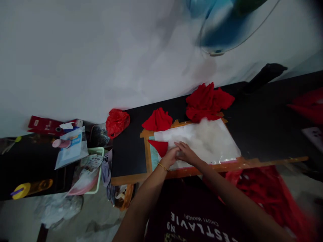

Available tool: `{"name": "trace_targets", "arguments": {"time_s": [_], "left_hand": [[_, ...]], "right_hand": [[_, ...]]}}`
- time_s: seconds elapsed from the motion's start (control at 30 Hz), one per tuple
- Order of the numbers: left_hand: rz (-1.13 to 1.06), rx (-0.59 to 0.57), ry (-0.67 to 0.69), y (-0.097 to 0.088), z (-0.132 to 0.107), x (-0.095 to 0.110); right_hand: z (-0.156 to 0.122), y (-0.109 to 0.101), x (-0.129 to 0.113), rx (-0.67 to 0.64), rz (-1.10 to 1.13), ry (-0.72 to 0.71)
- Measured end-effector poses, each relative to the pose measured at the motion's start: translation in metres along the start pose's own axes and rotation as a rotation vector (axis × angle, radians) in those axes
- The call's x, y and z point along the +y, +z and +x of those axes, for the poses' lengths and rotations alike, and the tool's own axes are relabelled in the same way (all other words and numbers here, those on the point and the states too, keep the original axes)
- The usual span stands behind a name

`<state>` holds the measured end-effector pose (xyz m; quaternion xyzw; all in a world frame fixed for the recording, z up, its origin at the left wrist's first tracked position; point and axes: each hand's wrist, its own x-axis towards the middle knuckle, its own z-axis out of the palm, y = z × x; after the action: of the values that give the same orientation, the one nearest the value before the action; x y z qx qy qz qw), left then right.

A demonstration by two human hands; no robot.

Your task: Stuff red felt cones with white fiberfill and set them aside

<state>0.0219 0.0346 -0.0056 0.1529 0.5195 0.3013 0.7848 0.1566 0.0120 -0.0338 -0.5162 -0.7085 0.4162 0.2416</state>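
Note:
Both my hands meet on a clear plastic sheet [202,139] lying on a black table [126,158]. My left hand [170,157], with a gold bracelet on its wrist, rests next to a small red cloth triangle [159,147]; its fingers are curled and seem to pinch the cloth's edge. My right hand [185,153] lies over the sheet with its fingers bent, pressed against the left hand. What the right fingers hold is hidden.
Two heaps of red cloth [157,120] [207,101] lie behind the sheet, a red plastic bag [117,122] at the table's left corner. More red cloth [264,191] lies at my right. A cluttered shelf with a green tray [97,168] stands left. A fan [222,27] hangs above.

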Motion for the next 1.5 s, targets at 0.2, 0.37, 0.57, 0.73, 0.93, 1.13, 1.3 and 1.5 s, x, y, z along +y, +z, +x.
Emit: {"name": "trace_targets", "arguments": {"time_s": [0.2, 0.37, 0.57, 0.73, 0.93, 1.13, 1.3, 1.5], "left_hand": [[0.126, -0.010, 0.027, -0.010, -0.020, -0.003], [0.355, 0.318, 0.226, -0.035, -0.034, -0.016], [0.776, 0.617, 0.522, -0.056, -0.022, -0.017], [1.050, 0.643, 0.584, -0.067, -0.005, -0.012], [1.286, 0.614, 0.602, -0.084, -0.014, -0.005], [1.632, 0.644, 0.479, -0.085, -0.019, -0.011], [1.654, 0.580, 0.453, -0.089, -0.018, -0.014], [1.171, 0.538, 0.567, -0.102, -0.006, -0.017]], "right_hand": [[0.000, 0.001, 0.013, 0.162, 0.153, 0.088], [-0.014, -0.005, 0.017, 0.239, 0.228, 0.223], [-0.028, -0.009, 0.015, 0.253, 0.234, 0.382], [-0.037, -0.009, -0.004, 0.164, 0.248, 0.430], [-0.025, 0.001, -0.034, 0.106, 0.489, 0.580], [-0.011, 0.002, -0.047, 0.130, 0.607, 0.653], [-0.018, 0.002, -0.039, 0.153, 0.595, 0.654], [-0.022, 0.009, -0.031, 0.163, 0.622, 0.678]]}}
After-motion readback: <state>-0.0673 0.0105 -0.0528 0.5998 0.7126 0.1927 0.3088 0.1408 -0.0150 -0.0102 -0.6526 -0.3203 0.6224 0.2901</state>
